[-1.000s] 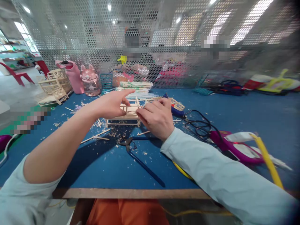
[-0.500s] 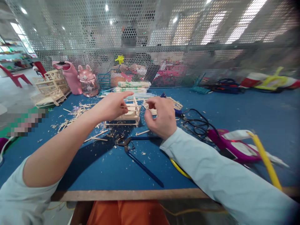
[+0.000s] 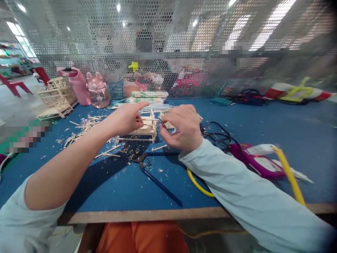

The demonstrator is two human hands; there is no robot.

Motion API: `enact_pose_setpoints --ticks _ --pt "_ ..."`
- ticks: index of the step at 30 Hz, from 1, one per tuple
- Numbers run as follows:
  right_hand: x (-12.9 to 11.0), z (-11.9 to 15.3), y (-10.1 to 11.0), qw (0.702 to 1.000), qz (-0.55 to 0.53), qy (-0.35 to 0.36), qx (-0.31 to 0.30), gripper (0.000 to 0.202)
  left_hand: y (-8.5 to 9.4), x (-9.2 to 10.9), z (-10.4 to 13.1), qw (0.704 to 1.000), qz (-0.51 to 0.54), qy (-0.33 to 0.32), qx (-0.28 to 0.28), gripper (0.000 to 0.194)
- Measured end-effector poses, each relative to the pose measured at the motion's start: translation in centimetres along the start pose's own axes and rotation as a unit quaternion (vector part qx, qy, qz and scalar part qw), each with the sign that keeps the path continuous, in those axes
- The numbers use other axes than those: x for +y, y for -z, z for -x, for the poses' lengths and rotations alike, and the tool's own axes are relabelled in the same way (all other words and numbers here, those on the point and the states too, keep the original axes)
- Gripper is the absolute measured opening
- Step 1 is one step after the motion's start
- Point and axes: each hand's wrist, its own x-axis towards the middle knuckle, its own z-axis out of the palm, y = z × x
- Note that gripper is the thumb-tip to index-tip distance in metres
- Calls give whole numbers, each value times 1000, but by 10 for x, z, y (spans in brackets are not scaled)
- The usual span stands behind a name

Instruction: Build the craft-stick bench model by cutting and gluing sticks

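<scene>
A small frame model of pale wooden sticks [image 3: 146, 133] stands on the blue table in front of me. My left hand [image 3: 129, 117] is closed at the model's left end, its index finger stretched out above the top and the other fingers curled against the sticks. Just right of the model is my right hand [image 3: 181, 126], with thumb and index finger drawn together in a pinch. Whatever lies between those fingertips is too small to make out. Partly hidden behind the right hand lies another stick piece [image 3: 165, 121]. Blue-handled pincers [image 3: 160, 186] lie spread nearer to me.
Loose sticks and chips [image 3: 84, 130] litter the left. A larger stick model [image 3: 55, 100], a pink bottle [image 3: 79, 88] and an animal-shaped jar [image 3: 98, 91] stand behind. At right lie a purple glue gun [image 3: 252, 161] and black cable [image 3: 219, 131]. A perforated screen [image 3: 105, 42] rises at the back.
My right hand has turned over slightly, and its thumb and index finger have come closer together. My left hand stays at the model. The view has shifted a little.
</scene>
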Motion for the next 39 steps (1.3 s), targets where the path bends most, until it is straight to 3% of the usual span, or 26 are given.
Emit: enact_pose_setpoints --ticks 4,9,13,15,18,20,21,24,28,31,34,37,39 --pt "-6 5 -9 991 65 114 -21 18 4 2 1 999 -26 -11 -35 68" --pt "-12 3 -18 988 107 113 -13 24 2 3 2 998 -44 -20 -30 64" --pt "-14 4 -19 992 78 92 -23 26 6 1 2 998 -40 -31 -28 66" --pt "-13 5 -16 994 63 86 -22 24 11 0 5 999 -9 -41 24 66" --pt "-14 5 -4 994 53 87 -36 25 13 4 18 984 62 -32 162 53" --pt "-19 7 8 993 43 101 -53 24 6 12 31 978 92 -12 185 37" --pt "-22 9 14 991 38 110 -61 24 0 17 38 983 96 -5 155 30" --pt "-36 17 30 988 37 126 -80 22 -24 30 58 993 109 -36 -1 25" --pt "-53 33 41 987 27 97 -122 24 -47 30 72 982 172 27 -75 23" --pt "-66 44 47 985 -2 -43 -164 20 -49 24 76 975 197 36 -92 22" --pt "-82 49 51 940 -20 -173 -294 26 -47 19 81 972 230 -2 -51 23" --pt "-99 52 50 884 -9 -201 -423 20 -46 20 86 964 250 -74 -44 24" --pt "-107 54 46 873 28 -216 -436 19 -45 23 89 961 232 -132 -67 23"
